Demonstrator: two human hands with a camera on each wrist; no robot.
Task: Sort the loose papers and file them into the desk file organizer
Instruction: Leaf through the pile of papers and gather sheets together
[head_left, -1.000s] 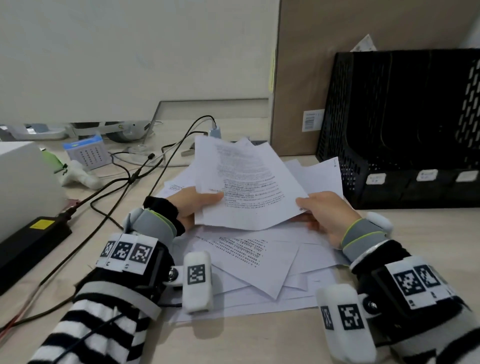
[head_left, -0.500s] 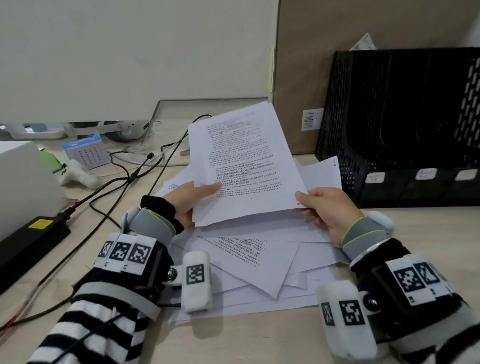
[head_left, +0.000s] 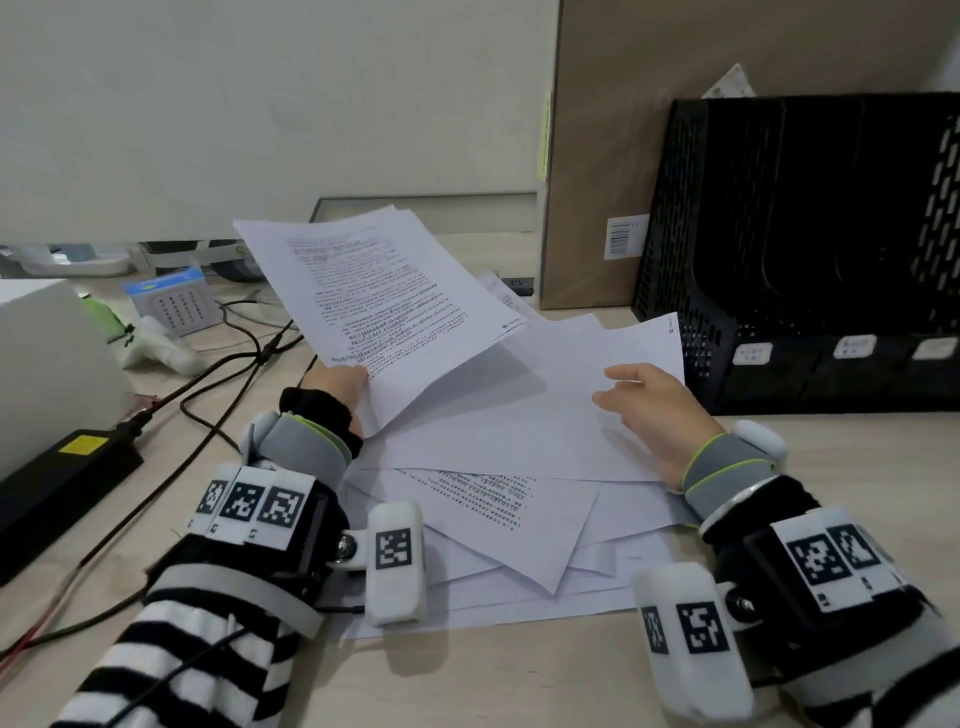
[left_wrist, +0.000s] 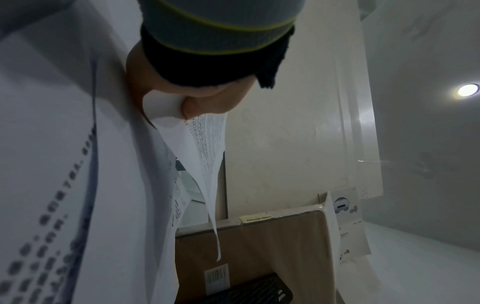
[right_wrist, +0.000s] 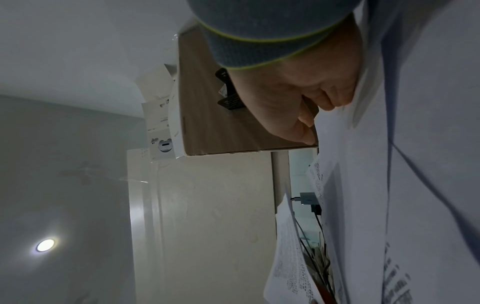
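My left hand (head_left: 337, 383) pinches the lower corner of a sheaf of printed papers (head_left: 379, 296), held up off the desk and tilted to the left. In the left wrist view, the thumb of the left hand (left_wrist: 202, 100) presses on the papers (left_wrist: 205, 144). My right hand (head_left: 649, 410) lies with loosely bent fingers on a blank sheet (head_left: 519, 426) on top of the loose paper pile (head_left: 493, 525). The right wrist view shows the fingertips (right_wrist: 335, 102) touching paper. The black mesh file organizer (head_left: 805, 249) stands at the right rear, beyond the right hand, its slots dark.
A brown cardboard box (head_left: 597, 156) leans against the wall left of the organizer. Black cables (head_left: 234, 364) run across the desk at the left, to a black power brick (head_left: 62, 478). A white box (head_left: 47, 364) and a small blue calendar (head_left: 171, 306) sit further left.
The sheaf of papers has swung up and to the left in my left hand. My right hand has let go of it and now lies on the pile.
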